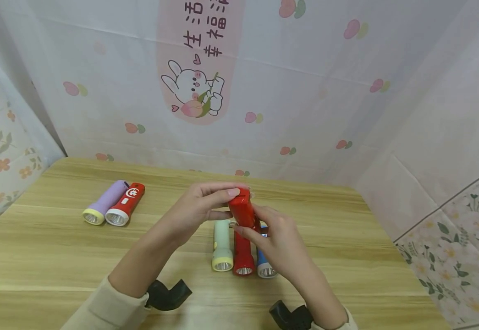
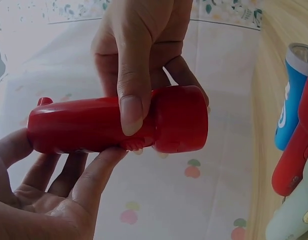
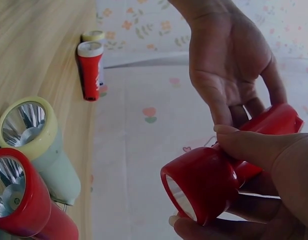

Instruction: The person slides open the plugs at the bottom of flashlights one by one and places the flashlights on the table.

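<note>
Both hands hold a red flashlight [image 1: 242, 208] above the table. My left hand [image 1: 200, 204] has its thumb on the tail end and fingers along the body, as the left wrist view shows. My right hand [image 1: 278, 233] grips it by the neck, next to the wide head [image 3: 201, 182]. The lens points toward the lower left in the right wrist view. Below the hands lie a pale green flashlight [image 1: 222, 247], a second red flashlight [image 1: 243, 254] and a blue flashlight [image 1: 267, 269], side by side. The right hand partly hides the blue one.
At the table's left lie a purple flashlight [image 1: 108, 199] and a red flashlight with white markings [image 1: 128, 204], touching each other. The wooden table [image 1: 37, 266] meets a printed cloth wall [image 1: 305, 105] at the back. Floral cloth hangs on both sides.
</note>
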A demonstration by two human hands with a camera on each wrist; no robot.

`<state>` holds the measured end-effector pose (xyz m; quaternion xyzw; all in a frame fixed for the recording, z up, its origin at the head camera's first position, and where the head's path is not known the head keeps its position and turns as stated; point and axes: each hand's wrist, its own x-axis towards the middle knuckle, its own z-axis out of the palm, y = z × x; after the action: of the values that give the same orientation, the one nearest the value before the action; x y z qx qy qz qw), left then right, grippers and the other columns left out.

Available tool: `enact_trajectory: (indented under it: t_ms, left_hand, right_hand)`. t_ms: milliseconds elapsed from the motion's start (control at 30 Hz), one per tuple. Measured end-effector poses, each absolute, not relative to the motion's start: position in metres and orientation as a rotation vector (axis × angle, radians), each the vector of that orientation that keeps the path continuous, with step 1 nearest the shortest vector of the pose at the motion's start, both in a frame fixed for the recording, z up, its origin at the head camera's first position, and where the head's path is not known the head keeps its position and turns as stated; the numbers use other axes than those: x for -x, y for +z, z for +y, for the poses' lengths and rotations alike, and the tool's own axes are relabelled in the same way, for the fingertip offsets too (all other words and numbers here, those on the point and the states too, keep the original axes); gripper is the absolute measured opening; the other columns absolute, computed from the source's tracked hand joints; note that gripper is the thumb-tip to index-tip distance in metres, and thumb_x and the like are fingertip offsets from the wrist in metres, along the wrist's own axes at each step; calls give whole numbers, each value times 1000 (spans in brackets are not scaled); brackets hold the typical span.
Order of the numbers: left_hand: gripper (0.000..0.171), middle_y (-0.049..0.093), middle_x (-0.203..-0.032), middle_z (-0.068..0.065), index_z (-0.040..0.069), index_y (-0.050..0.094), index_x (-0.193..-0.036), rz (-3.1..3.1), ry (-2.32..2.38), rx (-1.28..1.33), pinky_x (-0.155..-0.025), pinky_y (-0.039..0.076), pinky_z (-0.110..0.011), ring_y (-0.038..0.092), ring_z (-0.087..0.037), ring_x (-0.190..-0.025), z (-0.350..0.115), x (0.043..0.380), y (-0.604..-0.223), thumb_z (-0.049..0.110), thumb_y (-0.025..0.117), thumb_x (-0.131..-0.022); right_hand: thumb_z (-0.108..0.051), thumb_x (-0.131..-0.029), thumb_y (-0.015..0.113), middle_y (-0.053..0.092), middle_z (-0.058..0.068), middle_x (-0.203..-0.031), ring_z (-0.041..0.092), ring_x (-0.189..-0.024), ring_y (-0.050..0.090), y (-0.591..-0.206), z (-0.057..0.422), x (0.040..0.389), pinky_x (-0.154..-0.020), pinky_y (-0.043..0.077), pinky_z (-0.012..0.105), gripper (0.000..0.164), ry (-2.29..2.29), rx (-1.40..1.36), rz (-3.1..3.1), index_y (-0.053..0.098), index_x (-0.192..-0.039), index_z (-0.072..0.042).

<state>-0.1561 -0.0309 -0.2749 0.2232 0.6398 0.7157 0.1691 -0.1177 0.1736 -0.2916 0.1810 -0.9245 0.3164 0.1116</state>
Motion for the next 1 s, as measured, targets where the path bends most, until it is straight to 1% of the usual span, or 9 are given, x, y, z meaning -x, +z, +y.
enact_trajectory:
  t_ms: [133, 300, 400, 567, 733, 1000]
  left_hand:
    - [39, 61, -144, -12, 6, 60, -140, 1804, 2031, -615, -104, 54, -44, 60, -30, -131, -31, 157, -276, 21, 52, -105]
    - [39, 60, -145, -11, 7, 60, -140, 1799, 2031, -598, -104, 54, -45, 60, -31, -131, -29, 158, -276, 21, 53, -105]
    - [39, 60, -144, -11, 6, 61, -139, 1818, 2031, -592, -103, 55, -46, 61, -32, -129, -27, 157, -277, 21, 53, -105]
    - [38, 62, -142, -11, 6, 62, -138, 1849, 2030, -578, -102, 56, -46, 62, -31, -128, -26, 155, -276, 22, 53, -105]
    - [37, 62, -142, -13, 5, 62, -137, 1849, 2031, -564, -101, 56, -46, 63, -32, -127, -26, 155, -276, 19, 55, -104]
    - [37, 62, -142, -13, 4, 63, -136, 1800, 2023, -569, -101, 56, -46, 62, -32, -128, -29, 156, -275, 17, 58, -102]
  right_hand:
    - [-21, -84, 83, 76, -4, -105, 8, -86, 67, -291, 174, 118, -73, 62, 24, 39, 911, -539, -2724, 71, -121, -19]
    - [-21, -84, 83, 76, -6, -99, 6, -81, 65, -290, 174, 118, -72, 60, 20, 35, 895, -534, -2736, 72, -117, -20]
    - [-21, -84, 83, 76, -6, -99, 5, -81, 65, -290, 174, 118, -71, 58, 18, 35, 890, -523, -2749, 72, -117, -20]
    - [-20, -84, 83, 76, -4, -101, 8, -83, 68, -290, 173, 117, -71, 60, 20, 38, 897, -495, -2770, 72, -120, -19]
    - [-19, -83, 84, 76, -3, -102, 9, -84, 68, -290, 173, 117, -72, 62, 22, 38, 900, -486, -2776, 73, -119, -18]
    - [-18, -82, 85, 75, -7, -97, 4, -81, 65, -290, 174, 118, -72, 58, 16, 32, 868, -552, -2763, 73, -111, -21]
